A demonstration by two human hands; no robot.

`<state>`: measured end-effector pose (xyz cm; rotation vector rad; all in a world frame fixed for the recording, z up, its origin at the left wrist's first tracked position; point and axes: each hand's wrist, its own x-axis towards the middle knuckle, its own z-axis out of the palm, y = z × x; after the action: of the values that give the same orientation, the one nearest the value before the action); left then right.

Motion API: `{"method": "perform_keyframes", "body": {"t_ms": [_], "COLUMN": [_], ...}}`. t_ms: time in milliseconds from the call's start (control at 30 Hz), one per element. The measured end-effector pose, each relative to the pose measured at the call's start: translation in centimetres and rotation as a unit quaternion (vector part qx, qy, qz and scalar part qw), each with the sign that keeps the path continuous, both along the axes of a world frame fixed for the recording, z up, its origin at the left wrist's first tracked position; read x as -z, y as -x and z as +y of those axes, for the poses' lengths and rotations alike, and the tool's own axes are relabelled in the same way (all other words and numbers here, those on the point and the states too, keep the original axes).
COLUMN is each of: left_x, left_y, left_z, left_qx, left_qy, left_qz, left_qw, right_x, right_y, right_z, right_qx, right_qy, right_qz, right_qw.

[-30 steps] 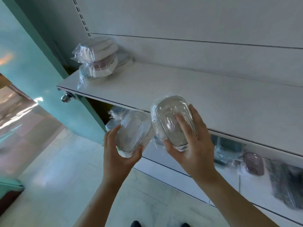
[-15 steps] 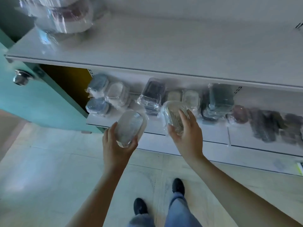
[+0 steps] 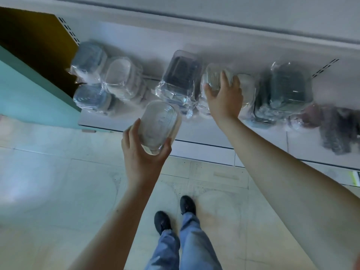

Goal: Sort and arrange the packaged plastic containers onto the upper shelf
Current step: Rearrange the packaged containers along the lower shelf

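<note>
My left hand (image 3: 143, 154) grips a clear oval container (image 3: 158, 125) wrapped in plastic, held in front of the lower shelf (image 3: 194, 131). My right hand (image 3: 224, 98) reaches onto the lower shelf and holds a second clear wrapped container (image 3: 214, 76) among the packs lying there. Several wrapped containers lie along that shelf: blue-lidded ones (image 3: 88, 61) at the left, clear ones (image 3: 122, 76) beside them, a dark pack (image 3: 180, 75) in the middle. The upper shelf shows only as its front edge (image 3: 214, 18) at the top.
A teal panel (image 3: 29, 98) stands to the left of the shelf. Dark green packs (image 3: 286, 88) and dark grey items (image 3: 339, 129) fill the shelf's right part. My feet (image 3: 175, 213) stand on a pale tiled floor close to the shelf base.
The view has dropped from the upper shelf down to the lower one. My right hand moved forward with its container onto the lower shelf. My left hand kept its container.
</note>
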<state>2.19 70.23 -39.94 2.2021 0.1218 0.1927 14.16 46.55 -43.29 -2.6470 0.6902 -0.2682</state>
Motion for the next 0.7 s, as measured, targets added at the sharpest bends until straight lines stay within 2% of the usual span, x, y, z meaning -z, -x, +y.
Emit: {"method": "perform_keyframes", "body": {"t_ms": [200, 367, 533, 700], "left_x": [0.5, 0.3, -0.9, -2.4], "left_y": [-0.6, -0.9, -0.8, -0.4], "left_z": [-0.2, 0.2, 0.6, 1.5], "left_qx": [0.003, 0.018, 0.018, 0.024], "left_qy": [0.0, -0.011, -0.012, -0.013], "left_qz": [0.004, -0.012, -0.03, -0.032], "left_qw": [1.0, 1.0, 0.999, 0.999], "right_x": [2.6, 2.3, -0.7, -4.0], "right_y": [-2.4, -2.2, -0.2, 3.1], "right_z": [-0.1, 0.5, 1.6, 3.7], "right_qx": [-0.028, -0.02, -0.011, -0.122], "right_qy": [0.059, 0.043, 0.028, -0.004], "right_qz": [0.075, 0.091, -0.043, -0.154], "right_qw": [0.995, 0.995, 0.999, 0.981]}}
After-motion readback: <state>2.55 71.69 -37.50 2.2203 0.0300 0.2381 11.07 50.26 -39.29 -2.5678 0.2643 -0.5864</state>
